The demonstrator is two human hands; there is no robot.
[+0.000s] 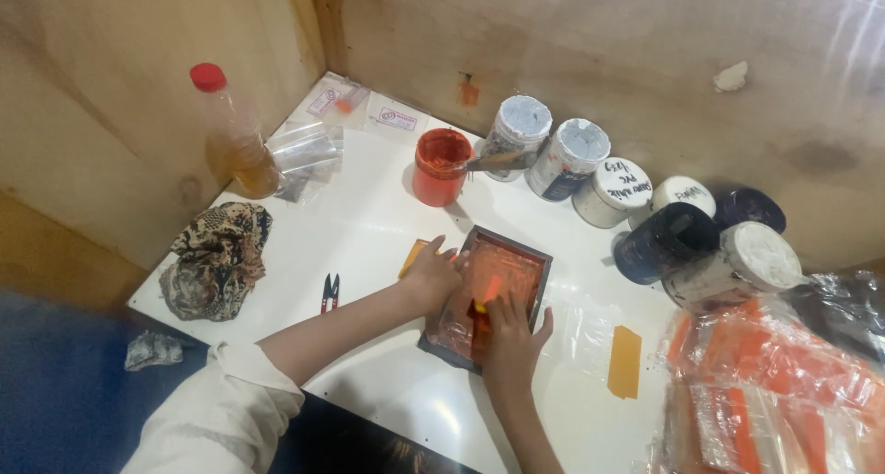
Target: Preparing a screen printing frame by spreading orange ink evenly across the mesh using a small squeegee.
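A small dark-framed printing screen (539, 269), its mesh stained orange, lies on the white table (369, 225). My left hand (431, 273) grips the frame's left edge. My right hand (509, 337) rests on the mesh, fingers closed around a small orange squeegee (489, 290) that stands on the screen. An open pot of orange paint (439, 168) with a stick leaning in it stands just beyond the frame.
Several lidded paint jars (590, 165) line the back right. Also on the table: a yellow scraper (625, 361), small snips (330, 291), a patterned rag (218, 257), a red-capped bottle (232, 128) and plastic sleeves (309, 151). Orange packets (774, 391) pile at right. Wooden walls (120, 87) enclose the corner.
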